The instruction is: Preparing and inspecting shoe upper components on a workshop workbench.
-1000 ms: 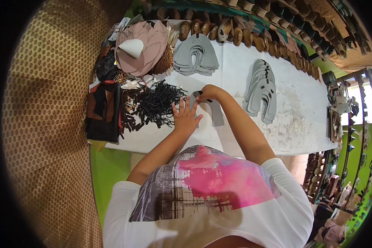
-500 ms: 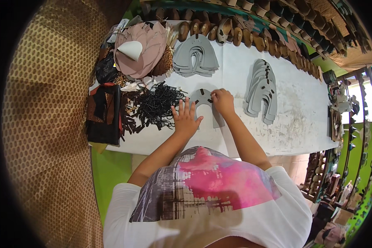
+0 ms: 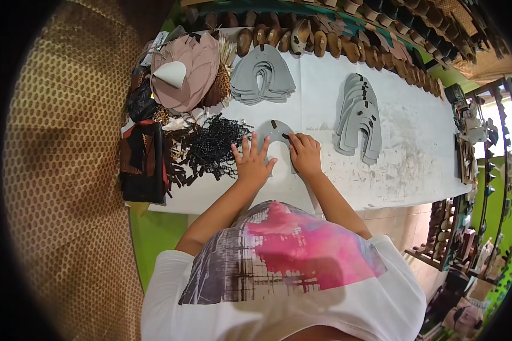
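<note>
Head view: a grey horseshoe-shaped cut piece (image 3: 274,132) lies flat on the white worktable (image 3: 415,165), near its front edge. The left hand (image 3: 252,162) rests on the piece's left arm, fingers spread wide and flat, gripping nothing. The right hand (image 3: 305,153) presses the right arm — fingers curled, tips down. At 9 o'clock of the left hand lies a heap of black strips (image 3: 213,148); at 2 o'clock of the right, a fanned grey stack (image 3: 358,119).
</note>
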### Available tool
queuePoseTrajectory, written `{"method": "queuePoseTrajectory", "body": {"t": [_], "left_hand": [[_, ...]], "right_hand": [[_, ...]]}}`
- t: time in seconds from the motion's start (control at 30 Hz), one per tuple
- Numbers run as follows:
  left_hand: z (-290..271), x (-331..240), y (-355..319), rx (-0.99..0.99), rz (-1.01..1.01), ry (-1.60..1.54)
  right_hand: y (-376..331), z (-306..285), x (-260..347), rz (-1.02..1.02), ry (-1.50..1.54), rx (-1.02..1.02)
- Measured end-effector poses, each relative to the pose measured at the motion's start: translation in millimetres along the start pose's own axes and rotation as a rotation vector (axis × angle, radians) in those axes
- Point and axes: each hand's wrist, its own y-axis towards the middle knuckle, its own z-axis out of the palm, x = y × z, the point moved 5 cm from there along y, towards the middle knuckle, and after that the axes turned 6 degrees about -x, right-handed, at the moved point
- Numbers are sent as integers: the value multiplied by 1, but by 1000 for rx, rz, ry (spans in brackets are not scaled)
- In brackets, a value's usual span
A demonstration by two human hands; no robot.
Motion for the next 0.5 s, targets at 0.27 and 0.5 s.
{"method": "queuePoseTrajectory", "body": {"t": [0.27, 0.5], "left_hand": [[-15, 3, 15, 29, 215, 49], [-18, 5, 15, -99, 122, -60]], "right_hand": [[0, -1, 0, 0, -15, 0], [0, -3, 2, -5, -14, -24]]}}
